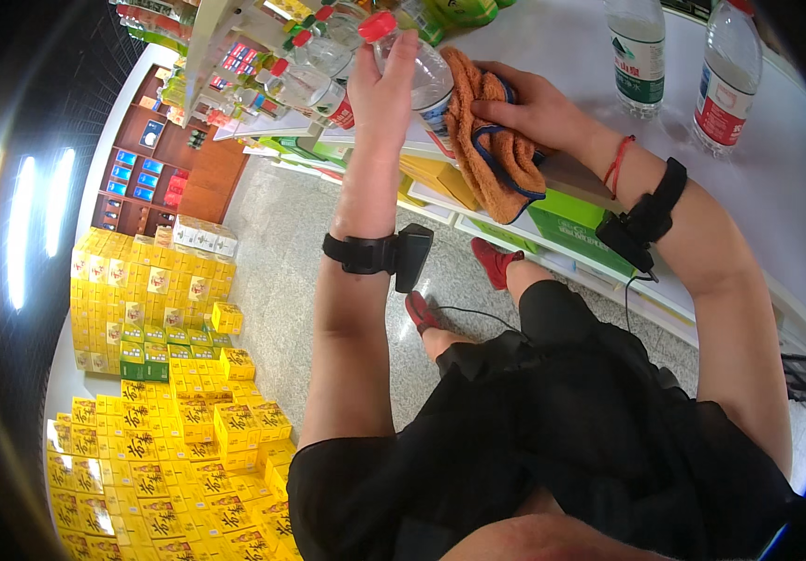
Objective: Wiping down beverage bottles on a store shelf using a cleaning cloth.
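A large clear plastic water bottle (432, 78) with a red cap is held by my left hand (383, 84), near its neck. My right hand (526, 105) is closed on an orange terry cloth (494, 154) with dark blue edging. The cloth lies against the lower part of the bottle and hangs down over the shelf's front edge. Part of the bottle's label shows between my left wrist and the cloth; its base is hidden.
A bottle with a green label (638, 66) and one with a red label (725, 91) stand on the white shelf (585, 42) to the right. Several red-capped bottles (312, 88) stand at the left. Boxes fill the lower shelves; stacked yellow cartons (157, 449) stand on the floor.
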Demonstrator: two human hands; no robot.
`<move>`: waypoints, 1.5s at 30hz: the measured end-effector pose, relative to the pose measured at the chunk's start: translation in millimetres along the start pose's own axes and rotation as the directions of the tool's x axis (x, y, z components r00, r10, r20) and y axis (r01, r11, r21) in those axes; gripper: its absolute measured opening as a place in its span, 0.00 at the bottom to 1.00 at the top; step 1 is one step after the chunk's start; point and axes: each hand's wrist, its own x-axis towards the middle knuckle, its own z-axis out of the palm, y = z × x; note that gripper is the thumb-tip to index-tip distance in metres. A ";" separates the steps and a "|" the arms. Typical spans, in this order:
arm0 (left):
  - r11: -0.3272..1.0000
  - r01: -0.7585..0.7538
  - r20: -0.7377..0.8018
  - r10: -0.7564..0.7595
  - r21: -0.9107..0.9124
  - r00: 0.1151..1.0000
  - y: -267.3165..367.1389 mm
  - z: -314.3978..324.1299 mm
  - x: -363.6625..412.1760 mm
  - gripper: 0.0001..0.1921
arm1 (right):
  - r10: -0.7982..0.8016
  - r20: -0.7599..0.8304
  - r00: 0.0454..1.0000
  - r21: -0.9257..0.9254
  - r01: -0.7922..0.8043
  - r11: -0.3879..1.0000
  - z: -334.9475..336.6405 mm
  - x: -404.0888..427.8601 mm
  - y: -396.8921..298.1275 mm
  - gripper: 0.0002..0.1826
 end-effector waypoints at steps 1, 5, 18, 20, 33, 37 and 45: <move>0.999 -0.015 0.003 0.015 -0.040 1.000 0.7 0.3 -0.8 0.23 | 0.036 0.023 0.999 -0.017 -0.035 0.999 -1.3 -0.2 0.3 0.31; 0.998 -0.060 0.030 0.059 0.025 0.998 11.1 3.6 -8.4 0.23 | 0.226 0.081 0.971 -0.218 -0.204 0.954 -14.6 -2.5 -0.8 0.31; 0.973 -0.199 -0.102 0.211 0.117 0.972 41.8 -4.6 57.3 0.20 | 0.250 0.158 0.955 -0.399 -0.170 0.901 -13.0 0.8 -2.7 0.30; 0.978 -0.207 -0.126 0.210 0.036 0.970 41.7 3.2 66.4 0.21 | 0.230 0.185 0.955 -0.382 -0.146 0.913 -12.9 -0.4 -2.2 0.29; 0.992 -0.123 0.260 0.116 0.009 0.959 3.7 117.4 61.1 0.23 | 0.228 0.199 0.953 -0.252 -0.175 0.952 -9.0 4.2 8.0 0.26; 0.962 -0.248 0.303 0.272 -0.115 0.913 16.0 138.0 54.7 0.24 | 0.205 0.226 0.952 -0.134 -0.178 0.975 -14.9 0.3 8.9 0.22; 0.983 -0.184 0.406 0.162 0.014 0.899 23.6 133.7 55.1 0.29 | 0.222 0.213 0.951 -0.122 -0.200 0.972 -13.1 0.3 0.6 0.20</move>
